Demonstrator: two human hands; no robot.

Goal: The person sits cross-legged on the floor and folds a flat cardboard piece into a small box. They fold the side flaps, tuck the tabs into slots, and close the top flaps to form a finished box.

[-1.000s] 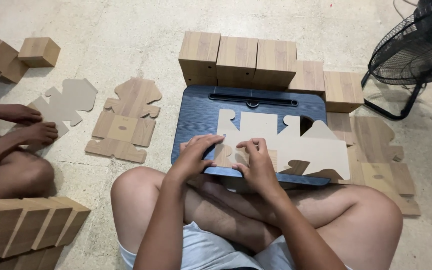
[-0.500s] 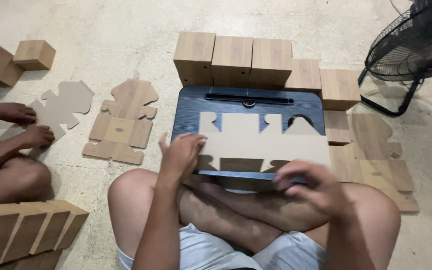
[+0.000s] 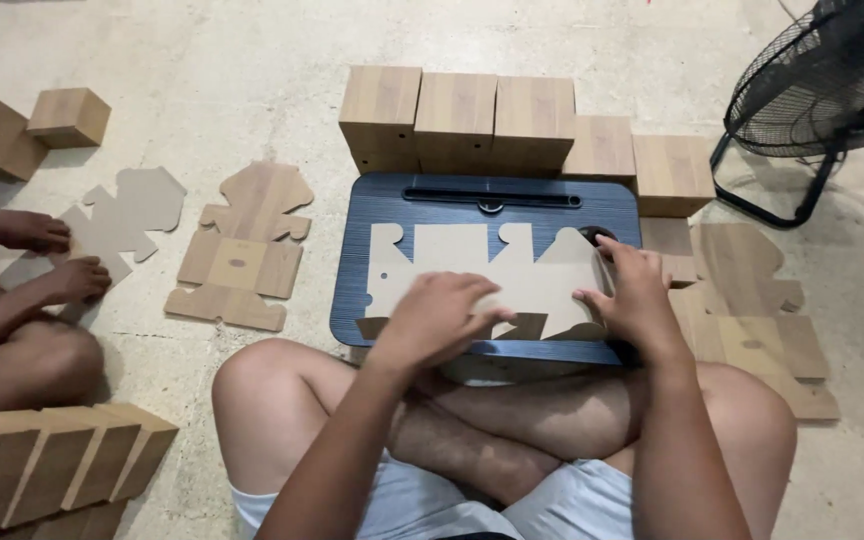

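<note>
A flat, die-cut cardboard blank (image 3: 472, 272), pale tan with notched tabs, lies plain side up on the dark blue ribbed lap tray (image 3: 352, 300) resting across the person's crossed legs, which gives a firm surface for pressing it flat. The left hand (image 3: 442, 318) lies spread, palm down, on its lower edge, and the right hand (image 3: 630, 290) presses open-fingered on its right end (neither grips). Finished wood-grain boxes (image 3: 457, 115) line the tray's far edge on the concrete floor (image 3: 252, 60), and more blanks (image 3: 242, 250) lie to the left.

Concrete floor (image 3: 252, 60), lap tray (image 3: 352, 300), wood-grain boxes (image 3: 457, 115), perhaps cardboard
</note>
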